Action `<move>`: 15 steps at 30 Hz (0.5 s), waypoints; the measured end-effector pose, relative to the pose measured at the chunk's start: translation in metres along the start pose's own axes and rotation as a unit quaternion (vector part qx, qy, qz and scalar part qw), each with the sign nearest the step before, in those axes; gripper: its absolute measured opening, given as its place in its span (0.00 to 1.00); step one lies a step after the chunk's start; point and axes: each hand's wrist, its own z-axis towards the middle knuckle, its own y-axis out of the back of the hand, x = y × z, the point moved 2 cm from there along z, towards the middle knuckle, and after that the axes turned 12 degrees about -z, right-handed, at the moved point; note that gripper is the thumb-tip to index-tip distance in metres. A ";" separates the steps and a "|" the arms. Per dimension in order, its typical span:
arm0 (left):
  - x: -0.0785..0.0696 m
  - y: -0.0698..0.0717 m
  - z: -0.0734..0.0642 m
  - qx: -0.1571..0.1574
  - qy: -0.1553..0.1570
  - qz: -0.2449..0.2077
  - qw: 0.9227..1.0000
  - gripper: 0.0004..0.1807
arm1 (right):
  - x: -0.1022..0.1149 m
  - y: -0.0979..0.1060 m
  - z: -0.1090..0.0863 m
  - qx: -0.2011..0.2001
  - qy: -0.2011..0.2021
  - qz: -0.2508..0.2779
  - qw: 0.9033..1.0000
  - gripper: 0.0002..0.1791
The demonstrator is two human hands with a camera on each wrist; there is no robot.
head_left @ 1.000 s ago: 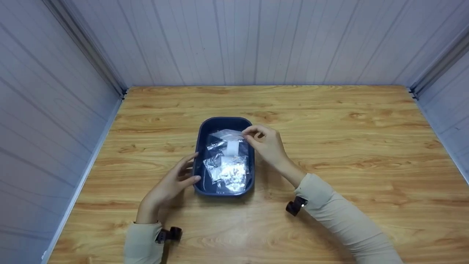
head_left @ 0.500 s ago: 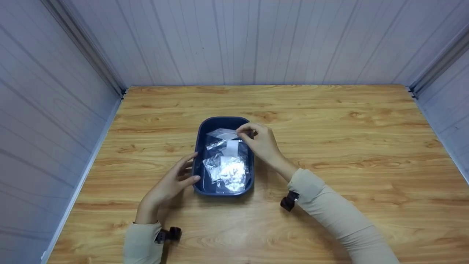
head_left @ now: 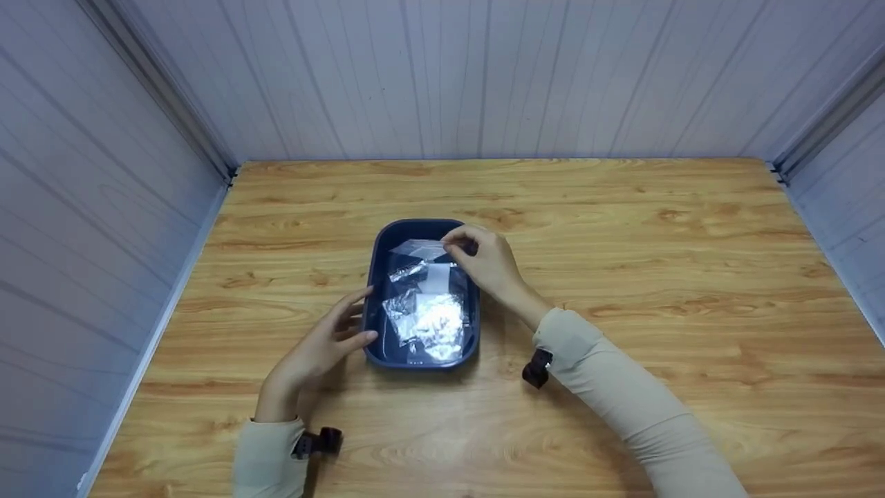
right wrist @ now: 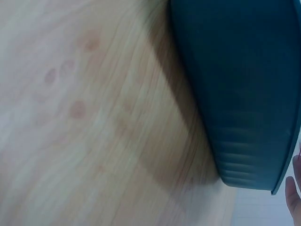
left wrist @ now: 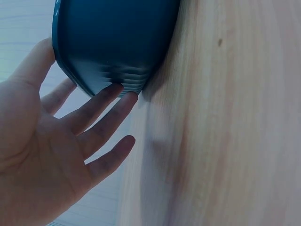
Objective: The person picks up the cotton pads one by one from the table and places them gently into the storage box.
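A dark blue plastic bin (head_left: 423, 366) with rounded corners stands on the table, with clear plastic bags inside. At its far end a clear plastic bag (head_left: 417, 248) is pinched by one edge between the thumb and forefinger of my right hand (head_left: 492, 266), which reaches over the right rim. My left hand (head_left: 317, 354) rests against the bin's left side, thumb at the rim. In the left wrist view its fingers (left wrist: 106, 125) are extended, some touching the ribbed outer wall. The right wrist view shows mostly the bin's outer wall (right wrist: 240, 94); only a few fingertips (right wrist: 294, 195) appear there.
Closer to me in the bin lie a shiny clear bag (head_left: 439, 321) and a white strip (head_left: 435, 279) on clear film. The wood-grain table (head_left: 657, 242) extends on both sides. Pale panel walls (head_left: 449, 83) enclose it at the back and sides.
My right hand has moved slightly left and away from me, and the pinched bag's edge has shifted with it. The left hand and the bin have hardly moved.
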 end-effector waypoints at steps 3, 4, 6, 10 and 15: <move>0.000 0.001 -0.001 0.001 -0.001 0.001 1.000 0.39 | -0.002 -0.002 0.000 0.002 -0.001 -0.004 1.000 0.04; 0.001 0.001 -0.001 0.001 -0.001 0.002 1.000 0.38 | -0.003 -0.003 0.000 0.003 0.000 -0.006 1.000 0.04; 0.001 0.001 -0.002 0.001 -0.003 0.004 1.000 0.38 | -0.004 -0.005 0.000 0.006 0.000 -0.008 1.000 0.04; 0.003 0.002 -0.002 0.000 -0.006 0.009 1.000 0.38 | -0.004 -0.008 -0.001 0.011 0.002 -0.022 1.000 0.05; 0.004 0.003 -0.002 0.000 -0.006 0.009 1.000 0.38 | -0.004 -0.010 0.000 0.010 0.010 -0.034 0.999 0.05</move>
